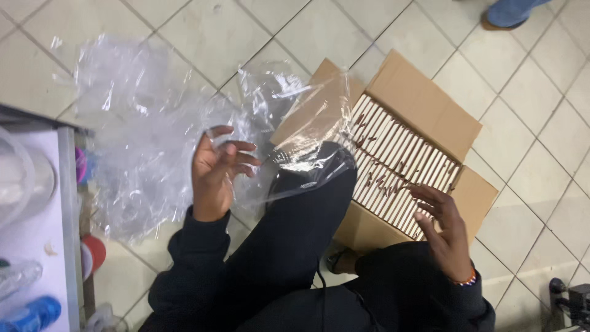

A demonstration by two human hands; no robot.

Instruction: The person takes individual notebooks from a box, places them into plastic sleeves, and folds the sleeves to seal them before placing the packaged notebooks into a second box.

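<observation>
1. A floor (184, 24) of pale square tiles with dark grout lines is seen from above.
2. At the left edge, part of a white shelf (37, 246) is visible, with clear and blue containers (27, 312) on it and red and pink lids (92, 252) beside it.
3. At the top right, a shoe (510, 12) of another person is seen on the tiles.
4. An open cardboard box (424, 104) stands on the floor at centre right. It is filled with rows of narrow white packs (393, 160) set on edge, with brown marks on them.
5. A large sheet of clear plastic wrap (141, 123) is spread crumpled over the floor at the left; one end is draped over the box's left flap and over the person's dark-clad knee (307, 203).
6. The left hand (215, 175) is raised palm up, its fingers (243, 150) loosely curled and touching the wrap, which lies behind and around them. A firm grip cannot be confirmed.
7. The right hand (442, 224) is held open, fingers spread, just over the near edge of the packs. Nothing is held in it, and contact with the packs cannot be determined.
8. The wrap is well apart from the right hand.
</observation>
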